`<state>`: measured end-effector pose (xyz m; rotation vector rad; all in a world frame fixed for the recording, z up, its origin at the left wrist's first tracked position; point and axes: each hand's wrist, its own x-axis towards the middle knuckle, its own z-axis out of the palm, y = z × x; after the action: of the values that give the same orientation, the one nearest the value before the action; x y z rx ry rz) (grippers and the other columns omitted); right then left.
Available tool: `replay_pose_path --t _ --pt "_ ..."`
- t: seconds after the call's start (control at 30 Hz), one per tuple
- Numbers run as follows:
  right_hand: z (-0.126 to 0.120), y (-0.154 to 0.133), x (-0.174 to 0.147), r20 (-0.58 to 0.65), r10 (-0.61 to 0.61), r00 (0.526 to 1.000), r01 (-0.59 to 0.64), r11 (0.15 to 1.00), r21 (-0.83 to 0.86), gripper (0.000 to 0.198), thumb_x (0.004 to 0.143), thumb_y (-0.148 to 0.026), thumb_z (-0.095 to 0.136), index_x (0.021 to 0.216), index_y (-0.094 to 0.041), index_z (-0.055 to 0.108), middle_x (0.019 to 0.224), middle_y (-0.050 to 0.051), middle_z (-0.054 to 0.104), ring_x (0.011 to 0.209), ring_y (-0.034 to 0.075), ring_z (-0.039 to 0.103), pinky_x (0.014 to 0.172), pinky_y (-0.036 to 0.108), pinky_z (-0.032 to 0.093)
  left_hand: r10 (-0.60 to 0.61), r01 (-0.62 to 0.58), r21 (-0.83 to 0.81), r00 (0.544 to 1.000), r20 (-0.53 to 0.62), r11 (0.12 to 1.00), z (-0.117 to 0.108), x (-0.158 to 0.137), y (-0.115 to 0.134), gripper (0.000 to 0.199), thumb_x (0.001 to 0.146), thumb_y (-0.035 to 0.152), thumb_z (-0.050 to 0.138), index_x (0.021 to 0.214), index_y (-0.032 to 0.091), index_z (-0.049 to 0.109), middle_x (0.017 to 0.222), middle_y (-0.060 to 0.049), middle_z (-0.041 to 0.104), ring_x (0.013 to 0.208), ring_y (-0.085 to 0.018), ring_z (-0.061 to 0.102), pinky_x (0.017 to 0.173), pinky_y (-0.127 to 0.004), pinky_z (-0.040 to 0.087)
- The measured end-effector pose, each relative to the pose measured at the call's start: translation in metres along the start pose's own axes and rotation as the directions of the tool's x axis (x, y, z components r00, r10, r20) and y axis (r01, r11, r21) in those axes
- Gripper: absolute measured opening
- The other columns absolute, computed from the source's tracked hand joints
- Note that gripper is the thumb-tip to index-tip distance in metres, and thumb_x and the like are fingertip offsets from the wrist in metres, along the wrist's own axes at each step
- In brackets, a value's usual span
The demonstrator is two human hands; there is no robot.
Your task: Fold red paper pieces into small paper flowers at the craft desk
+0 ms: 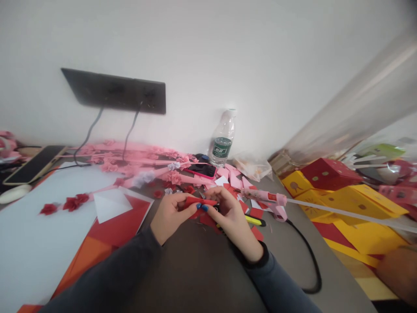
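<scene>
Between my two hands is a small piece of folded red paper [202, 201], held up over the near part of the grey table. My left hand [174, 213] pinches its left end with thumb and fingers. The right end is pinched by my right hand [230, 215], and the two blue-nailed thumbs almost meet in the middle. Just beyond lie red, pink and white paper scraps [233, 178]. A yellow and black utility knife [256, 220] rests to the right of my right hand. Behind it lies a pink glue gun [272, 200] with a long glue stick in its back.
A water bottle [223, 139] stands by the wall near a phone [203, 170]. Pink paper-flower stems [140, 152] spread along the back. White and red sheets [120, 217] lie left. Yellow boxes [352, 200] stand right. A black cord [312, 252] curves across the table's right side.
</scene>
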<state>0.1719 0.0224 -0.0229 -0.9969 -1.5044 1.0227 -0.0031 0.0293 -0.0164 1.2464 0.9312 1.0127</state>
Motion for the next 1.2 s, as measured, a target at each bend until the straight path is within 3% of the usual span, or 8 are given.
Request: replay_pose_path --t 0.13,0.33,0.5,0.67,0.83,0.93,1.07,1.2 --pt "-0.001 -0.007 0.001 0.083 0.077 0.994 -0.080 0.996 0.027 0.025 0.087 -0.039 0.065 0.073 -0.020 0.055 0.073 0.000 0.057 0.067 0.015 0.054 0.062 0.027 0.044 -0.034 0.034 -0.008 0.999 0.020 0.999 0.000 0.001 -0.001 0.022 0.078 0.034 0.072 0.083 0.014 0.063 0.070 -0.003 0.073 0.064 -0.016 0.071 0.061 -0.023 0.055" --pt "0.000 -0.015 -0.001 0.197 0.195 0.961 -0.219 0.970 0.105 0.030 0.091 -0.046 0.060 0.079 -0.020 0.051 0.067 -0.004 0.053 0.053 0.010 0.049 0.053 0.025 0.042 0.013 -0.016 0.029 0.996 0.092 0.999 0.002 0.001 -0.004 0.028 0.086 0.042 0.062 0.086 0.015 0.057 0.069 -0.001 0.067 0.057 -0.014 0.068 0.049 -0.020 0.051" --pt "-0.002 -0.019 -0.002 0.333 0.148 0.931 -0.162 0.987 0.015 0.031 0.097 -0.043 0.051 0.077 -0.019 0.052 0.067 -0.002 0.056 0.060 0.012 0.051 0.061 0.026 0.043 0.082 -0.106 0.126 0.979 0.184 0.986 0.002 -0.004 -0.005 0.027 0.094 0.041 0.051 0.086 0.016 0.053 0.065 -0.002 0.068 0.045 -0.010 0.060 0.044 -0.018 0.047" --pt "-0.005 -0.021 0.000 0.453 0.042 0.890 -0.023 0.999 -0.048 0.038 0.102 -0.037 0.043 0.074 -0.017 0.060 0.075 0.003 0.062 0.072 0.015 0.058 0.073 0.028 0.045 0.061 -0.089 0.114 0.971 0.232 0.990 0.001 -0.006 -0.003 0.026 0.094 0.040 0.052 0.084 0.016 0.051 0.061 -0.003 0.068 0.047 -0.011 0.061 0.045 -0.018 0.048" --pt "-0.008 -0.014 0.000 0.279 0.061 0.958 -0.059 0.998 -0.015 0.037 0.097 -0.046 0.049 0.075 -0.018 0.059 0.070 0.001 0.057 0.065 0.015 0.051 0.063 0.027 0.042 0.160 -0.167 0.036 0.978 0.136 0.985 0.000 -0.004 -0.004 0.027 0.094 0.040 0.052 0.108 0.017 0.051 0.075 -0.004 0.068 0.055 -0.012 0.064 0.050 -0.020 0.051" --pt "-0.008 -0.010 0.001 0.121 0.105 0.987 -0.104 0.995 -0.015 0.039 0.093 -0.051 0.054 0.071 -0.019 0.056 0.066 -0.001 0.049 0.061 0.013 0.043 0.057 0.026 0.037 0.274 -0.273 0.173 0.961 0.020 0.946 -0.003 -0.004 -0.007 0.042 0.084 0.033 0.069 0.119 0.022 0.049 0.102 -0.007 0.065 0.071 -0.014 0.066 0.059 -0.022 0.053" --pt "-0.005 -0.012 0.001 0.123 0.107 0.987 -0.108 0.994 0.001 0.043 0.090 -0.056 0.055 0.067 -0.020 0.051 0.062 -0.002 0.043 0.058 0.013 0.038 0.054 0.025 0.035 0.441 -0.423 0.432 0.895 0.062 0.797 -0.006 -0.004 -0.007 0.023 0.084 0.023 0.067 0.105 0.022 0.059 0.103 -0.006 0.065 0.087 -0.018 0.065 0.073 -0.026 0.054" --pt "-0.003 -0.014 0.001 0.160 0.073 0.984 -0.076 0.997 0.015 0.037 0.092 -0.052 0.054 0.073 -0.020 0.056 0.064 -0.002 0.046 0.058 0.013 0.040 0.056 0.025 0.037 0.533 -0.499 0.474 0.843 0.072 0.726 -0.006 -0.004 -0.005 0.005 0.086 0.018 0.063 0.090 0.020 0.062 0.092 -0.004 0.066 0.089 -0.017 0.064 0.076 -0.025 0.052"
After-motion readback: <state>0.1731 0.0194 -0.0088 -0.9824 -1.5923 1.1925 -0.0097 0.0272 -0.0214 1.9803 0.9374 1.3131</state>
